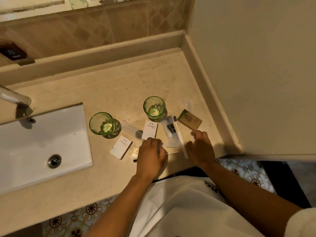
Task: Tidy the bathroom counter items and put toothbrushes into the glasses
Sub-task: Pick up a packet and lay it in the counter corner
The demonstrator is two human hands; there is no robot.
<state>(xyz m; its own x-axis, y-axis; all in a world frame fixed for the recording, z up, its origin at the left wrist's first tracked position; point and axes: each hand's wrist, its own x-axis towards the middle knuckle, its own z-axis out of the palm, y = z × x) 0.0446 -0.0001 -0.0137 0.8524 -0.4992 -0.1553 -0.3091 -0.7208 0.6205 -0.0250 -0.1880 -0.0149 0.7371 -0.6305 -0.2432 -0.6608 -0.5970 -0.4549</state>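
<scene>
A warm-lit bathroom corner: tan diamond tiles behind, a plain wall to the right, and a beige stone desk (119, 86) with a white rectangular sink (34, 142) and a chrome tap (15, 97) at its left.

Two empty green ribbed drinking glasses stand upright on the desk, the left glass (102, 124) nearer the sink and the right glass (154, 107) further back, well apart. Between and in front of them lie two small white printed cardboard boxes (121, 147) and (150, 130), with a clear plastic sachet (131, 128) beside them. A brown kraft-paper soap box (189, 119) lies to the right.

The white plastic toothbrush (179, 137) lies flat between the hands, partly across a clear torn wrapper (171, 132). Its long axis runs away from the person, bristle head at the far end, close to the right glass, handle end toward the desk's front edge.

The left hand (150, 156) has its fingers curled on something thin and pale at the wrapper's near edge; what exactly it holds is unclear. The right hand (201, 147) hovers just right of the handle, fingers loosely spread, holding nothing. The right hand looks nearer the handle, so it seems better placed to lift the brush toward the right glass.
</scene>
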